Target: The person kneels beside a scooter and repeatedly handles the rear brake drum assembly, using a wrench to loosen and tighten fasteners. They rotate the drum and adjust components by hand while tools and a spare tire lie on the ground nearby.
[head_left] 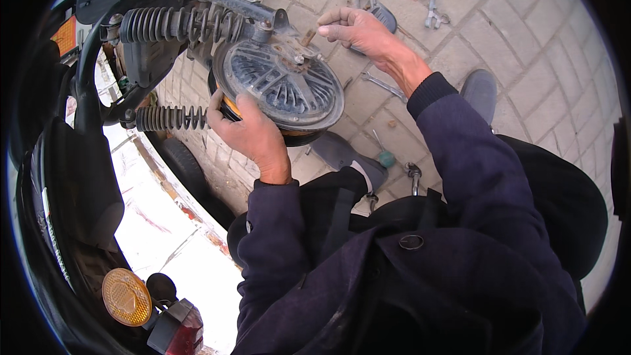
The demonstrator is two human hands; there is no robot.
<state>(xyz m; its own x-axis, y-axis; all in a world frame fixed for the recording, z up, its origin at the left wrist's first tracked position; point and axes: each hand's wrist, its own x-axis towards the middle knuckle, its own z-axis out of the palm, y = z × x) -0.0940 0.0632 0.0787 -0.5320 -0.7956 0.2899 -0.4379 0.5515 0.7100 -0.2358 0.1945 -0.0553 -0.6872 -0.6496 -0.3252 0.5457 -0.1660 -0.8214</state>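
A black hub wheel (279, 82) with a dusty ribbed cover lies tilted in front of me, still joined to a grey swing arm (240, 6). My left hand (253, 135) grips its near left edge, thumb on top, where an orange band shows. From the hub's centre a rusty axle end (307, 38) sticks up. Just right of that axle is my right hand (358, 33), its thumb and forefinger brought together. Anything between those fingertips is too small to make out.
Two coil shock absorbers (177, 25) and the vehicle's black frame stand at left. On the paving lie a spanner (383, 85), a green-handled screwdriver (385, 158), a ratchet wrench (414, 176) and a metal tool (434, 12). An orange reflector (127, 297) is at lower left.
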